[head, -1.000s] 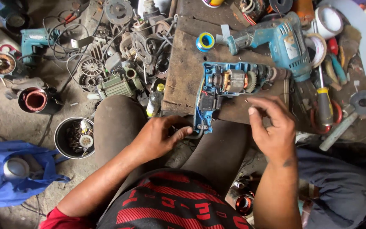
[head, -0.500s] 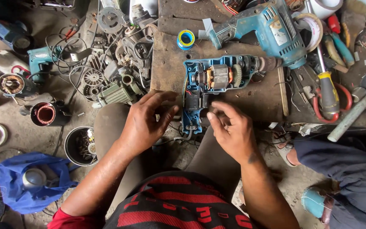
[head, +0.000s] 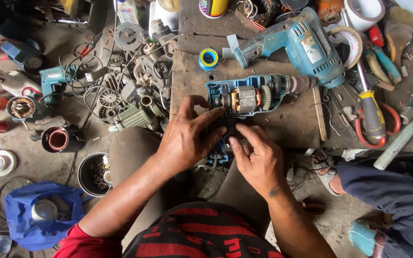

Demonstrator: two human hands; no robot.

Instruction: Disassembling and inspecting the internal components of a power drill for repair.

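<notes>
- Two hands meet on the handle part of an opened blue drill [head: 244,98], which lies on a worn wooden board [head: 187,76] in front of the person's knees, its motor and gears bare.
- Far left on the floor: a blue bag [head: 25,212], a copper motor coil [head: 57,139] and a round tin of parts [head: 94,174] just beside the left knee. A knee shift could tip the tin and scatter small pieces into the dirt.
- Scrap pile [head: 130,91] of fans, wires and motors touches the board's left edge. A screw dropped that way would likely be lost.
- Left hand [head: 187,138] lies over the handle, fingers curled loosely down on the casing and thumb up by the motor end. It presses more than it clamps, so the body could slide if pushed hard.
- Right hand [head: 259,160] has fingertips pinched together at the handle's inside. Whether they hold a small part I cannot tell, it is hidden. A slip there could bend a wire or knock the switch loose.
- Tape roll [head: 208,59] and a second, closed drill [head: 302,45] sit just behind. An elbow swing could nudge them into the bare motor.
- Screwdriver [head: 371,112] and hammer [head: 407,134] lie right, the hammer handle past the board edge. It could fall near another person's foot [head: 331,179].
</notes>
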